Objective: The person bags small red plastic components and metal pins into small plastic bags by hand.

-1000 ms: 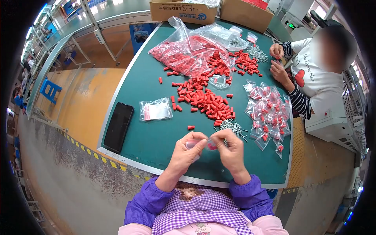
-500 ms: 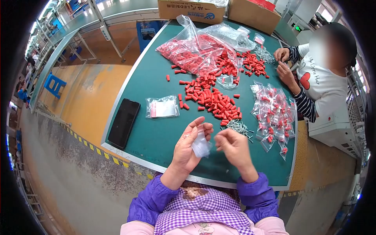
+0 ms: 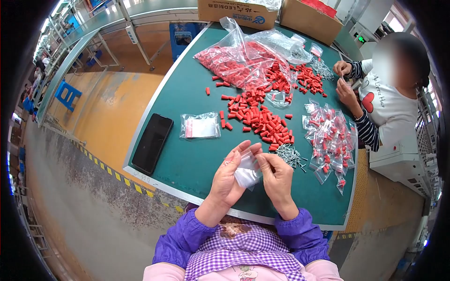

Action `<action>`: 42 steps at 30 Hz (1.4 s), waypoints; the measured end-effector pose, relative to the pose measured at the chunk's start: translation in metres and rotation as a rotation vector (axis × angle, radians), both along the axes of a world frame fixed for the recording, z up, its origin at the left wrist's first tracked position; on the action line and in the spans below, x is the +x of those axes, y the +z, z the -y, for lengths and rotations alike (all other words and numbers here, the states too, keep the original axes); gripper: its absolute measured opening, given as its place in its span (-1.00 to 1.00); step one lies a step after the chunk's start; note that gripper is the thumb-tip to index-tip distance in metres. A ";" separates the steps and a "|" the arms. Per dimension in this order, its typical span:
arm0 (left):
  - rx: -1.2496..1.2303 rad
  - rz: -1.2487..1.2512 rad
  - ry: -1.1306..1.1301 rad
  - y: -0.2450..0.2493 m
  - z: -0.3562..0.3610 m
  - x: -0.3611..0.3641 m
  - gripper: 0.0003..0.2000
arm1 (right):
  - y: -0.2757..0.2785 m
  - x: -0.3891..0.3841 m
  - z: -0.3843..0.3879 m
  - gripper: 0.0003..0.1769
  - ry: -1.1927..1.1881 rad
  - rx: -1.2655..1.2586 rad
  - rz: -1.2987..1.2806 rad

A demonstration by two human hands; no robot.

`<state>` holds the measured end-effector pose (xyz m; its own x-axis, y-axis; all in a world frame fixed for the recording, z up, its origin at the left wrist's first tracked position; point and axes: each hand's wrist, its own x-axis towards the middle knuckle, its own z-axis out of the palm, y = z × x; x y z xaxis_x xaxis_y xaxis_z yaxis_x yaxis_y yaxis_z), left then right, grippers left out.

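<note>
My left hand (image 3: 224,183) is closed around small clear plastic bags (image 3: 247,175), thumb on top. At the bags' upper right edge, my right hand (image 3: 278,181) pinches the plastic between thumb and fingers. Just beyond my hands lies a heap of loose red caps (image 3: 257,117), shaped like short tapered sleeves. A pile of small silver screws (image 3: 291,157) sits at its near end. To the right spread several small clear bags with red pieces inside (image 3: 328,145). A flat stack of bags (image 3: 201,126) lies to the left.
A black phone (image 3: 153,144) rests by the table's left edge. Farther back is a large bag of red caps (image 3: 234,65), with cardboard boxes (image 3: 236,15) behind it. Across on the right, another person (image 3: 386,93) works with both hands over the green table (image 3: 187,164).
My right hand has moved left to the bags and now grips their edge. My left hand has stayed around them. The view has shifted slightly.
</note>
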<state>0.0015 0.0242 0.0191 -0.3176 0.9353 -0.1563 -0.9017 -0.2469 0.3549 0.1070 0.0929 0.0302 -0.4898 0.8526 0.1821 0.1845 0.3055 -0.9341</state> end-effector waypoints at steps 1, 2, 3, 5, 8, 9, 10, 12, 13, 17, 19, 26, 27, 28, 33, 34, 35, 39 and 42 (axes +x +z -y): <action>0.005 0.035 -0.009 -0.001 0.001 0.000 -0.63 | -0.002 0.001 -0.002 -0.82 -0.022 0.025 -0.039; 0.010 0.069 -0.018 -0.003 0.001 -0.001 -0.62 | -0.001 0.003 -0.003 -0.82 -0.021 0.025 -0.038; 0.010 0.070 -0.017 -0.006 0.001 -0.001 -0.62 | 0.002 0.005 -0.004 -0.84 0.005 -0.095 -0.051; 0.015 0.024 -0.045 -0.010 0.001 -0.002 -0.62 | 0.003 0.004 -0.003 -0.86 0.031 -0.216 -0.064; -0.010 0.007 -0.020 -0.001 0.001 0.002 -0.61 | 0.004 0.002 -0.001 -0.88 -0.006 -0.166 -0.101; -0.010 0.008 -0.019 0.000 0.001 0.003 -0.61 | 0.007 0.004 -0.004 -0.88 0.041 -0.166 0.032; 0.001 0.009 -0.027 0.000 0.001 0.003 -0.61 | 0.009 0.005 -0.005 -0.88 0.088 -0.166 0.164; 0.012 0.009 -0.039 0.000 0.001 0.004 -0.60 | -0.004 0.002 -0.004 -0.88 0.084 -0.167 0.057; 0.015 0.006 -0.046 -0.001 0.001 0.003 -0.60 | -0.009 0.001 -0.004 -0.87 0.082 -0.167 -0.049; 0.014 0.051 -0.065 -0.001 0.002 0.003 -0.60 | -0.005 0.003 -0.005 -0.87 0.022 -0.126 -0.055; -0.035 0.044 -0.045 0.002 0.003 0.003 -0.60 | -0.003 0.004 -0.007 -0.88 -0.026 -0.224 -0.091; -0.036 0.008 -0.158 -0.014 0.016 -0.003 -0.59 | 0.001 0.015 -0.003 -0.90 0.021 -0.234 -0.093; -0.036 0.012 -0.165 -0.012 0.017 -0.001 -0.59 | 0.002 0.016 0.000 -0.90 0.079 -0.246 -0.065; -0.210 -0.132 -0.131 -0.011 0.016 0.001 -0.65 | 0.002 0.018 0.003 -0.89 0.132 -0.256 -0.035; -0.455 -0.350 -0.060 -0.001 0.019 0.010 -0.86 | -0.001 0.031 0.012 -0.90 0.157 -0.248 -0.009; -0.454 -0.345 -0.071 -0.002 0.020 0.009 -0.86 | -0.002 0.037 0.010 -0.90 0.146 -0.249 -0.004; -0.453 -0.387 -0.063 -0.001 0.023 0.007 -0.87 | -0.004 0.045 0.005 -0.90 0.052 -0.165 0.026; -0.453 -0.575 -0.002 0.005 0.024 0.007 -0.94 | -0.001 0.077 -0.023 -0.93 -0.185 0.182 0.231; -0.403 -0.728 0.056 -0.004 0.022 0.011 -0.94 | -0.007 0.088 -0.033 -0.91 -0.158 0.260 0.336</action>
